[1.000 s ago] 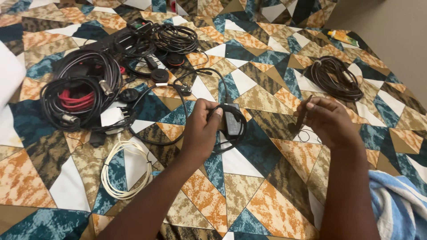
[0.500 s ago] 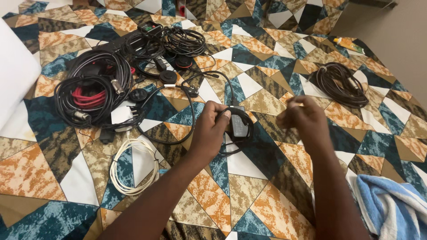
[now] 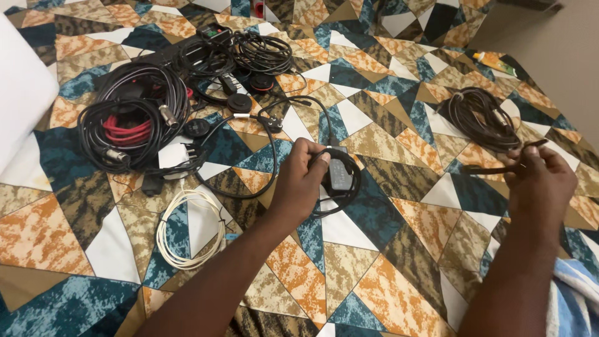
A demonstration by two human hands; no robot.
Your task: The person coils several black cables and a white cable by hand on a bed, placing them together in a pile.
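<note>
Left hand point(image 3: 302, 181) clamped on black power adapter point(image 3: 340, 175) mid-bedspread point(image 3: 387, 262); right hand point(image 3: 540, 181) pinches a thin black strap point(image 3: 493, 168) near right edge, beside coiled black cable point(image 3: 477, 115).

Head camera looks steeply down (close) over the patterned bedspread point(image 3: 387, 262).

Striped towel point(image 3: 577, 293) cut off, perhaps mostly.

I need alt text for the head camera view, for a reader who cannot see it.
Over a patterned bedspread, the left hand grips a black power adapter wrapped in its cord, while the right hand holds a thin dark strap. Coiled black cables and a white cable lie to the left.
</note>
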